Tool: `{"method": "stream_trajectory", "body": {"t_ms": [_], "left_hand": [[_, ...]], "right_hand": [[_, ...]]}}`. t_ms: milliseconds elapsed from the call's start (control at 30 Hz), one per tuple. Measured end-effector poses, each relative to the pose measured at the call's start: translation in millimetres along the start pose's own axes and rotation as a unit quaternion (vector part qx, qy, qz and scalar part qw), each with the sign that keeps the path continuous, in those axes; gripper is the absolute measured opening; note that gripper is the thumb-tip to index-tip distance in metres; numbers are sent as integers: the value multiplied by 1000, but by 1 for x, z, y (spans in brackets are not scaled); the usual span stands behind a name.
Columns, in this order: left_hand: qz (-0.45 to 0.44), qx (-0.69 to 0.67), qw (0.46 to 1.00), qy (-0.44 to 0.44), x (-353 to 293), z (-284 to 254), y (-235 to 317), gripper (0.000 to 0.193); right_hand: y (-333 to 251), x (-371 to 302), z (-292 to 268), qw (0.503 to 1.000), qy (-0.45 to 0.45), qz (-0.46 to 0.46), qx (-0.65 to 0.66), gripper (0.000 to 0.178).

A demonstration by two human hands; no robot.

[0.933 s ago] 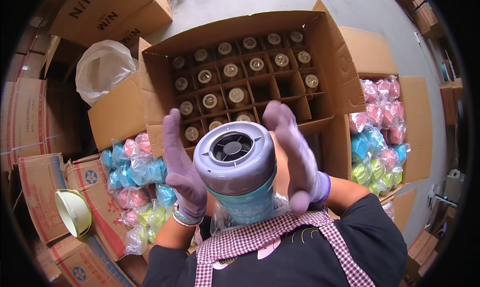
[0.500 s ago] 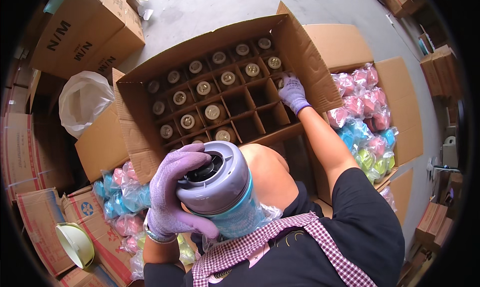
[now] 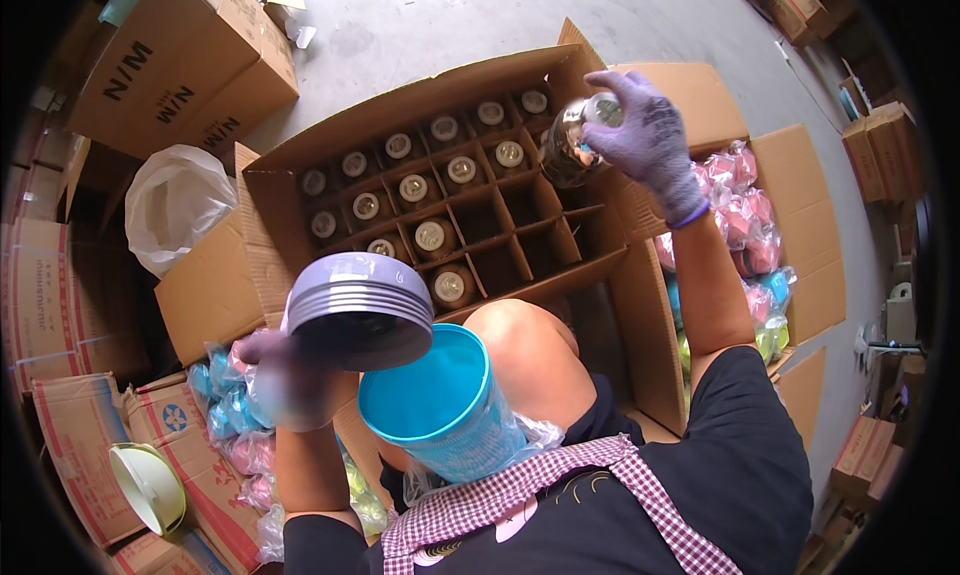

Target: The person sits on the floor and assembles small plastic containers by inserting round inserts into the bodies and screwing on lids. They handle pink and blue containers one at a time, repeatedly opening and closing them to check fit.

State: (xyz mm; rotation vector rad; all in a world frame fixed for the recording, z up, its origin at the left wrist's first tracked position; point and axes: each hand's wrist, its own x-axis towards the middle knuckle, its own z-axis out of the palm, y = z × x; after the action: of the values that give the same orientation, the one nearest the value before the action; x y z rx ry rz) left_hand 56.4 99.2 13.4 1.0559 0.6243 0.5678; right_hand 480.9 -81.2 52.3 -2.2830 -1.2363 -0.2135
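My left hand (image 3: 290,380), in a purple glove, holds a round grey-purple lid (image 3: 358,309) lifted off and tilted beside an open blue cup (image 3: 445,405) that rests in my lap in a clear plastic wrap. My right hand (image 3: 645,140), also gloved, grips a dark glass bottle (image 3: 567,147) with a silver cap, raised above the far right corner of a big divided cardboard box (image 3: 590,80). Several capped bottles (image 3: 430,237) stand in the box's cells; the nearer right cells are bare.
An open carton of pink, blue and green wrapped items (image 3: 745,230) lies to the right. More such packets (image 3: 225,415) fill a carton at the left. A white plastic bag (image 3: 175,210), closed cartons (image 3: 170,80) and a pale bowl (image 3: 145,485) lie around on the grey floor.
My left hand has lifted the lid off the blue cup and moved it left. My right hand has risen out of the divided box with a bottle.
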Motion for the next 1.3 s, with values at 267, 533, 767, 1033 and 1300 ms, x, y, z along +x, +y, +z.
{"method": "stream_trajectory", "body": {"t_ms": [267,533,767,1033,1300], "left_hand": [[149,175,972,-54,-17,50,48,75],[306,-208,924,-96,-25,39,41,49],[276,-379,854,-225,-31,-1,78,63],[205,87,925,-308,29,44,96,21],[125,51,971,-195,-40,42,42,36]], "right_hand": [[-69,-10,-62,881,102,13,462,45],[-164,-76,-36,769,-24,19,638,51],[-166,-133,-8,726,-267,-147,616,118],[-146,-163,-6,744,-202,29,636,102],[-177,-66,-11,688,-459,-111,551,48]]}}
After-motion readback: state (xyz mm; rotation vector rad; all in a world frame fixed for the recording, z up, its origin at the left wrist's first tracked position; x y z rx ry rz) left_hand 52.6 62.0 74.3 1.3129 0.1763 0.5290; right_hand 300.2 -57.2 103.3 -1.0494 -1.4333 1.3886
